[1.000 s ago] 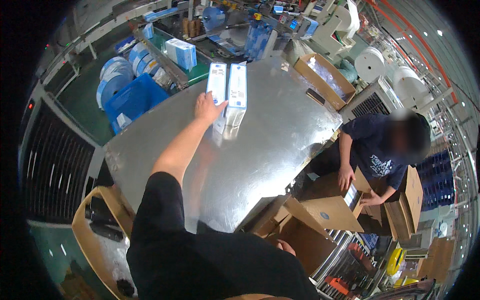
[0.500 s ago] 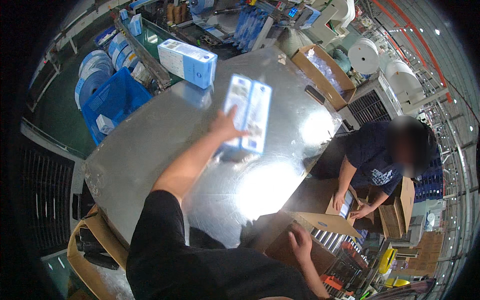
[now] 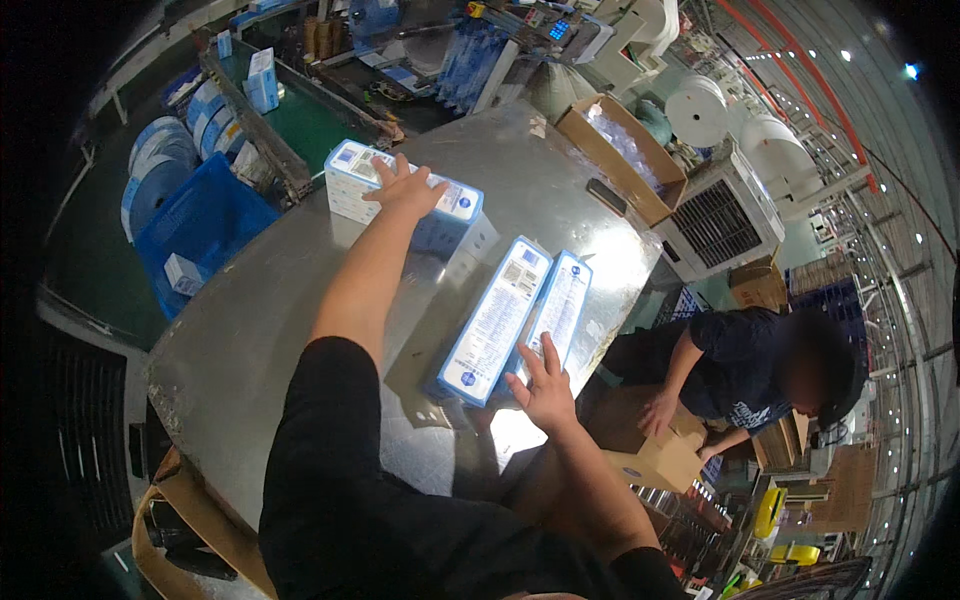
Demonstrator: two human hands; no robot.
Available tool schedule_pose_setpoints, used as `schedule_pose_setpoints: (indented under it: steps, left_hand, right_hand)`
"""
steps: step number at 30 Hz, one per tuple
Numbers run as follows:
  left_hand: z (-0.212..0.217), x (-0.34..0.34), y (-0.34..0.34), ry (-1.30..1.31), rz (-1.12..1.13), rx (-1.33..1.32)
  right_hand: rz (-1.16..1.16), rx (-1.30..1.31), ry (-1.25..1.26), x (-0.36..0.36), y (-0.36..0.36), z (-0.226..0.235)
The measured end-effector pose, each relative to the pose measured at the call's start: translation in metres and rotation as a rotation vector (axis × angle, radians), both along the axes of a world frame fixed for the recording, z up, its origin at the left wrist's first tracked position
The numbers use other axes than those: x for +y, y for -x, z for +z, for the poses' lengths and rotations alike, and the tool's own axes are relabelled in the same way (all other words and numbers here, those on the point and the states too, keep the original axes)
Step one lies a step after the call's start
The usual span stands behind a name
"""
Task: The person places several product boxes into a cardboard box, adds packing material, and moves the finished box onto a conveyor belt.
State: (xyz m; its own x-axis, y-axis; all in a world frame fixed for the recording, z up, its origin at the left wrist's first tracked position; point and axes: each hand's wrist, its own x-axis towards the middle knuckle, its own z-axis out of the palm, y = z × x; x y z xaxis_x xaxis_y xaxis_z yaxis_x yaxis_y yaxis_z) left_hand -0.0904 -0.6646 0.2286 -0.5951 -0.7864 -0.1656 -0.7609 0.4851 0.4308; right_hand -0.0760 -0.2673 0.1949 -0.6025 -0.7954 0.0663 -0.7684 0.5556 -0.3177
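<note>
My left hand (image 3: 408, 190) lies with spread fingers across the top of a long white-and-blue carton (image 3: 350, 200), which sits on the metal table (image 3: 300, 290) by the conveyor end. Two similar long cartons stand side by side nearer to me, the left carton (image 3: 497, 320) and the right carton (image 3: 572, 290), with a narrow gap between them at the far end. On the near part of the right carton rests my right hand (image 3: 545, 388), its fingers spread apart and the thumb side toward the left carton. Neither hand is wrapped round a carton.
A conveyor (image 3: 300, 105) with another carton (image 3: 262, 80) meets the table's far left. A blue crate (image 3: 205, 215) stands left. An open cardboard box (image 3: 625, 160) holds clear plastic pieces. At right, a co-worker (image 3: 750, 365) handles a brown carton (image 3: 665, 455).
The two cartons have come nearer and rightward, and my left hand has left them for the third carton. My right hand has moved up onto the right carton.
</note>
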Motion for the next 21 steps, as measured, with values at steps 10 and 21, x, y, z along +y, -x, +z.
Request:
schedule_pose_setpoints:
  steps: [10, 21]
  left_hand:
    - [-0.011, 0.172, -0.149, 0.096, -0.811, 0.221]
    - [-0.057, 0.21, -0.355, -1.224, 0.102, 0.214]
  right_hand:
    - [0.14, -0.113, 0.111, 0.022, -0.03, 0.01]
    - [-0.249, -1.904, -0.16, 0.08, -0.1, -0.012]
